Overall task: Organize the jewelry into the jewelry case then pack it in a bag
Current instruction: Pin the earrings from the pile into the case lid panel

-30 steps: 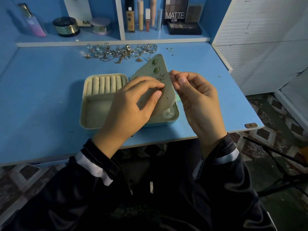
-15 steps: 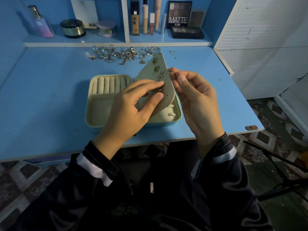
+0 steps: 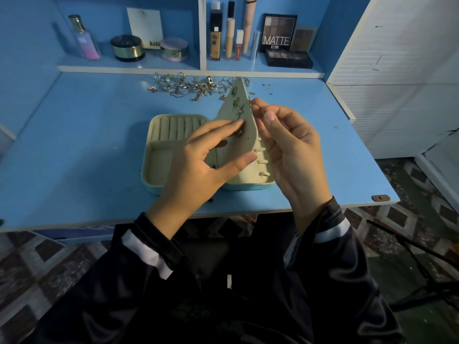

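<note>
A pale green jewelry case (image 3: 146,170) lies open on the blue desk (image 3: 74,145), with ring rolls (image 3: 176,126) in its left half. Its earring panel (image 3: 244,142) stands raised over the right half. The panel carries two green earrings (image 3: 234,91), a silver star earring (image 3: 240,111) and a small earring (image 3: 239,132). My left hand (image 3: 196,170) rests on the panel's front, index fingertip by the small earring and thumb lower down. My right hand (image 3: 290,155) is behind the panel, fingers pinched at its right edge; what they pinch is hidden. Loose jewelry (image 3: 193,86) lies in a tangled pile behind the case.
A few tiny studs (image 3: 268,86) lie right of the pile. The shelf behind holds a perfume bottle (image 3: 84,38), jars, makeup tubes and a MATTE palette (image 3: 278,33). A white cabinet (image 3: 397,70) borders the desk's right side. No bag is in view.
My left fingers have stretched out flatter across the panel's front. My right hand stays behind the panel. The view has shifted slightly, and the case has not moved on the desk.
</note>
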Tool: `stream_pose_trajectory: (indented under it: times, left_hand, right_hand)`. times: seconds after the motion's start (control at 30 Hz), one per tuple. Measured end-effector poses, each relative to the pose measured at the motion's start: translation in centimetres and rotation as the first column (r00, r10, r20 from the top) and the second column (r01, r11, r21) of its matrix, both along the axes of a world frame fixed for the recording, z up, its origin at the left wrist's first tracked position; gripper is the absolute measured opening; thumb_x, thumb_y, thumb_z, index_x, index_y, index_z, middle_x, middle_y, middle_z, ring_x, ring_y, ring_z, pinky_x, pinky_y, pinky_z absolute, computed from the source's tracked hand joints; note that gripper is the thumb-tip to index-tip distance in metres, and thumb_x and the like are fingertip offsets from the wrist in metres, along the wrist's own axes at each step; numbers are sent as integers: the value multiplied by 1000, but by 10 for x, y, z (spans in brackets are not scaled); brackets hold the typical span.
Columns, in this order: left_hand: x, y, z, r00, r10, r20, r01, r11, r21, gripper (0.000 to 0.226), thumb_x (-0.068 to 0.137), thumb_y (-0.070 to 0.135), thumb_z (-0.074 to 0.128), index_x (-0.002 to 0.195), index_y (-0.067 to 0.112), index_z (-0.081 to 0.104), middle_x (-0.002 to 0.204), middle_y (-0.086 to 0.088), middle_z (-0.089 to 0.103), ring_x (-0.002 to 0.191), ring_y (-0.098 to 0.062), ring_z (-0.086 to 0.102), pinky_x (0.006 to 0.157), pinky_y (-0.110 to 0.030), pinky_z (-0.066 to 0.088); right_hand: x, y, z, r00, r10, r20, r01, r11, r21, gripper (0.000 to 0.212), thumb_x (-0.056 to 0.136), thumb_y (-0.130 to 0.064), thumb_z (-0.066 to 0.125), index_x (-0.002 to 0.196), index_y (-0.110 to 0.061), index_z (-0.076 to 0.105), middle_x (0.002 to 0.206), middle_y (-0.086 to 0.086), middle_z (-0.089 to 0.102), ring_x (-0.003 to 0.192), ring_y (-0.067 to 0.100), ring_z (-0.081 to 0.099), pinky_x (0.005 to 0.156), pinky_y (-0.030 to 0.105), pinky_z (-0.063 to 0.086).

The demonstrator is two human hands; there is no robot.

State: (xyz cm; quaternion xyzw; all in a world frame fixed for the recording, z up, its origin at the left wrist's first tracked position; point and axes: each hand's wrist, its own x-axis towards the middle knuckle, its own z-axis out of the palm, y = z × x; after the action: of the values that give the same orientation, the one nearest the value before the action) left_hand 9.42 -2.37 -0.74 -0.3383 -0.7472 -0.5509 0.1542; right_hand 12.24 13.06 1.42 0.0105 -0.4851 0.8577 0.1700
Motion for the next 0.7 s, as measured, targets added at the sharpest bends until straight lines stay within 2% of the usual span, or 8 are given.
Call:
stream_pose_trajectory:
  times: [0.1, 0.4, 0.5, 0.7]
  left_hand:
    - [-1, -2, 2, 998, -11, 54, 8, 998, 66, 50, 85, 30, 73, 128, 7, 60, 122, 3, 61, 114, -7, 62, 95, -21, 50]
    - [-5, -7, 1, 988, -82, 133, 67, 992, 109, 50, 86, 28, 73, 129, 7, 59, 125, -5, 64, 116, -18, 63, 98, -33, 52]
    - [-5, -9, 1, 985, -92, 146, 73, 989, 132, 50, 86, 25, 73, 130, 6, 58, 125, -6, 64, 116, -19, 63, 98, -36, 52]
    - [-4, -12, 2, 979, -94, 179, 67, 987, 149, 49, 86, 19, 73, 130, 3, 58, 125, -7, 64, 116, -18, 63, 98, -31, 51]
  right_hand:
    - [-3, -3, -1, 1000, 1, -6, -1, 1000, -2, 10, 95, 3, 50, 95, 2, 60, 109, 16, 67, 105, 22, 65, 95, 27, 50]
    - [-5, -16, -12, 993, -91, 78, 85, 993, 76, 10, 93, 1, 55, 94, -1, 65, 91, 11, 69, 78, 13, 64, 79, 25, 52]
    - [-5, -20, -15, 993, -92, 72, 87, 994, 60, 10, 92, 0, 57, 94, -1, 67, 89, 11, 70, 80, 18, 64, 80, 28, 52]
    - [-4, -30, -17, 995, -76, 61, 74, 996, 39, 12, 92, -1, 57, 96, -2, 68, 94, 15, 68, 84, 22, 64, 88, 35, 52]
